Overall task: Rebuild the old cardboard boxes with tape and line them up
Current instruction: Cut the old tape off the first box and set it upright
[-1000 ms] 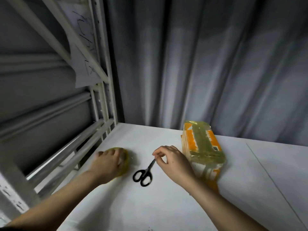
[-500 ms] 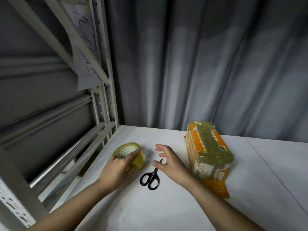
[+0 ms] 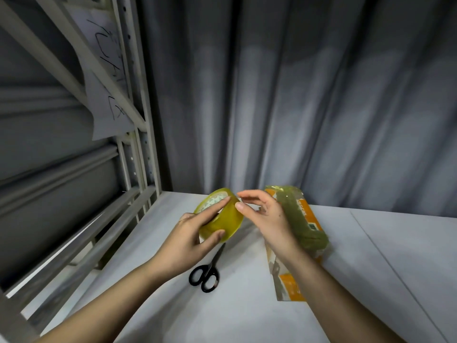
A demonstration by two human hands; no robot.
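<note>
The left hand (image 3: 188,243) holds the tape roll (image 3: 221,219) up off the table (image 3: 247,318), with its fingers curled round the outside and the thumb under it. The right hand (image 3: 265,216) is right next to the roll, with its thumb (image 3: 241,207) touching the outside of the tape and its first finger just above. It looks like that hand is feeling for the loose end of the tape, but I cannot tell if it has pinched any tape yet. So the step now is getting a strip of tape started. The box (image 3: 304,219) sits on the table just behind the right hand. It is orange and white and already has wide bands of tape across its top. The scissors (image 3: 207,273) lie flat on the table below the roll, and no hand touches them. Next, the right hand needs to find the edge, pick it up with a nail, and pull out a long piece while the left hand keeps the roll steady. Then the strip can go on the box and be cut with the scissors. The end may be hard to find, since the tape is see-through.
</note>
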